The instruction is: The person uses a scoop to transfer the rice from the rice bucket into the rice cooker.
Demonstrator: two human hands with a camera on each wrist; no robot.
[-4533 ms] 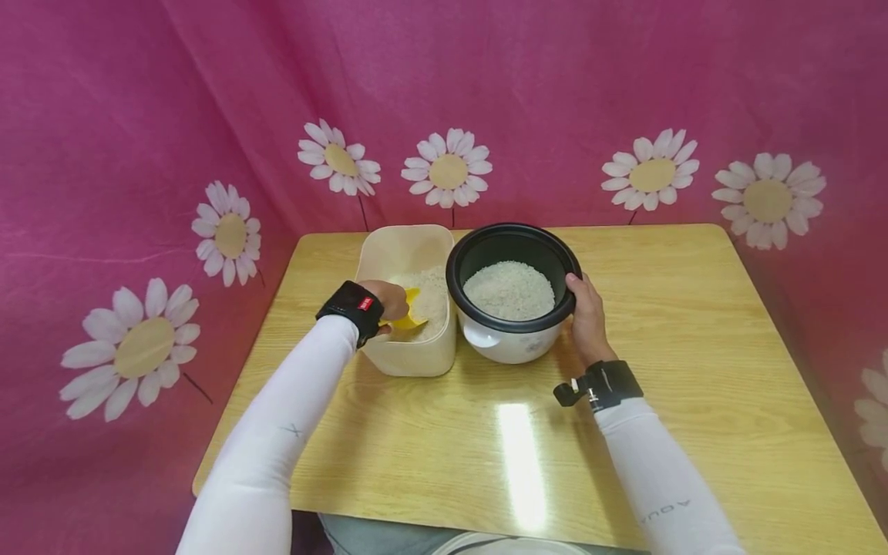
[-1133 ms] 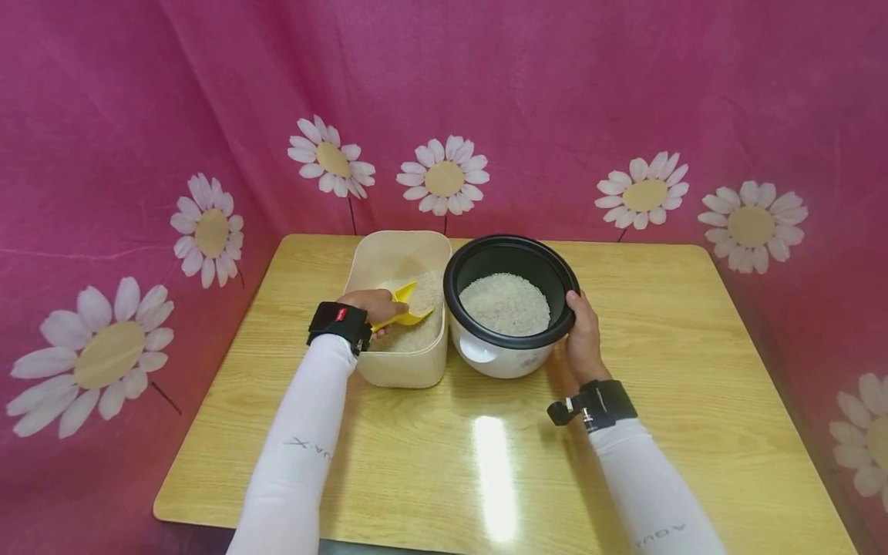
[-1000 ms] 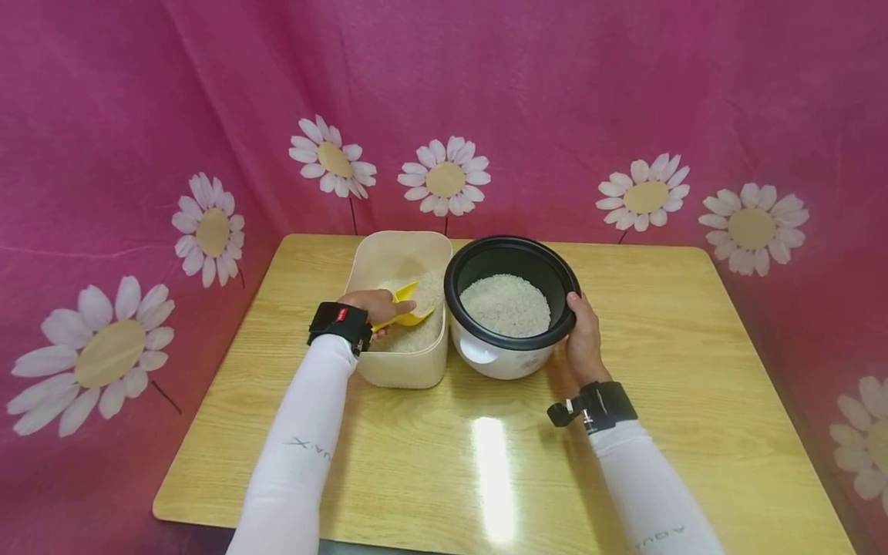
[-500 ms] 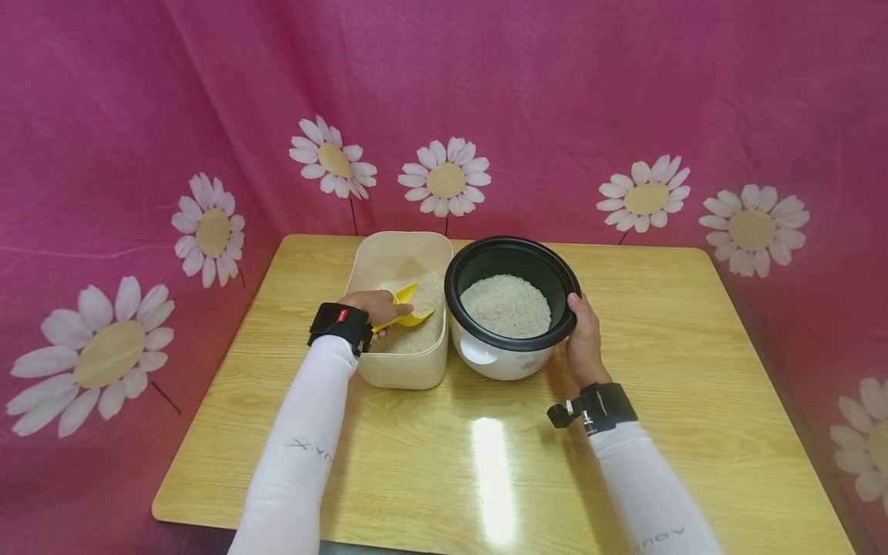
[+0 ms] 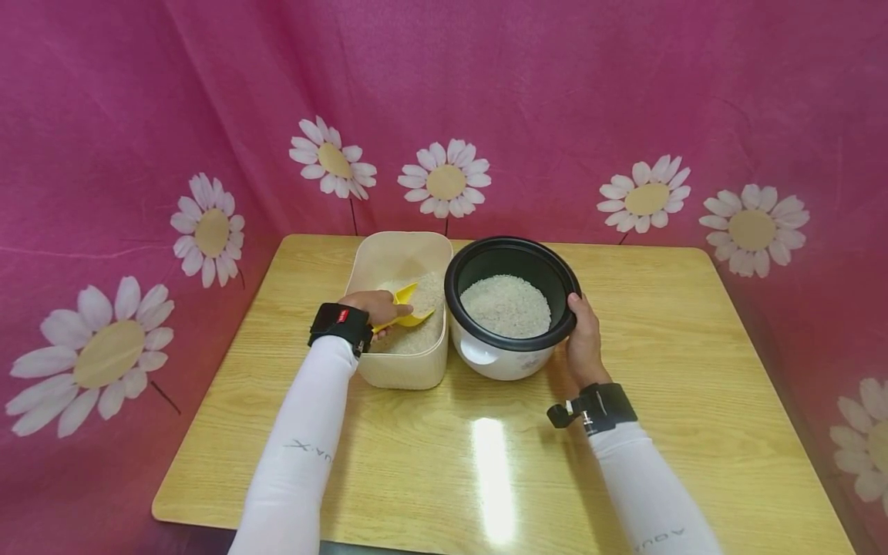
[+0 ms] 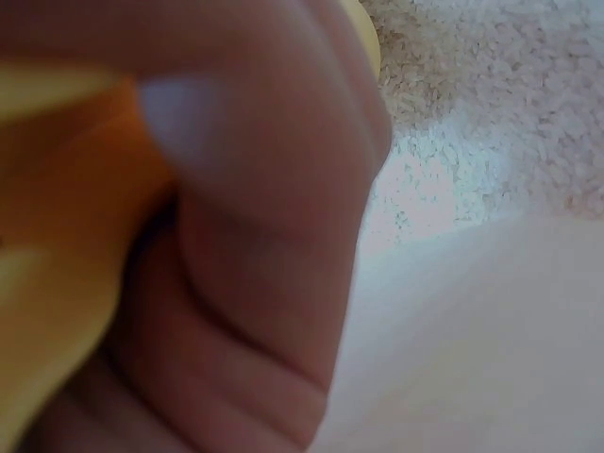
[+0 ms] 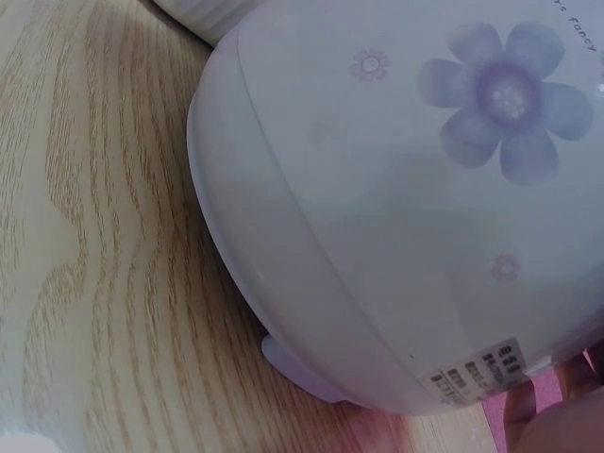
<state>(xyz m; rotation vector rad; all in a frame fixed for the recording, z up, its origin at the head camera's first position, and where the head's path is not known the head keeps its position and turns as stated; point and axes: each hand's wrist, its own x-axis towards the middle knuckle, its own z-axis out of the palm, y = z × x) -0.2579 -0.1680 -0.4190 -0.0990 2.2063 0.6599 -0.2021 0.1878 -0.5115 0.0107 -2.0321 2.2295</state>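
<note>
The person's left hand [image 5: 378, 306] was closed round a yellow scoop [image 5: 418, 317], its fingers [image 6: 269, 274] curled in the left wrist view, and held it inside a cream container [image 5: 405, 372], at the loose rice [image 5: 432, 288] there. Just to the right of the container, on the wooden desk [image 5: 402, 462], was a white rice cooker [image 5: 509, 364] with a black rim and dark interior, holding a broad mound of rice [image 5: 506, 307]. The right hand [image 5: 585, 339] gripped the cooker at its right side, thumb over the rim and the other fingers against the outer wall, mostly hidden. A purple flower print [image 7: 506, 94] and a small label [image 7: 477, 373] marked that wall. Behind the desk hung a magenta cloth [image 5: 534, 85] printed with white daisies [image 5: 444, 182].
</note>
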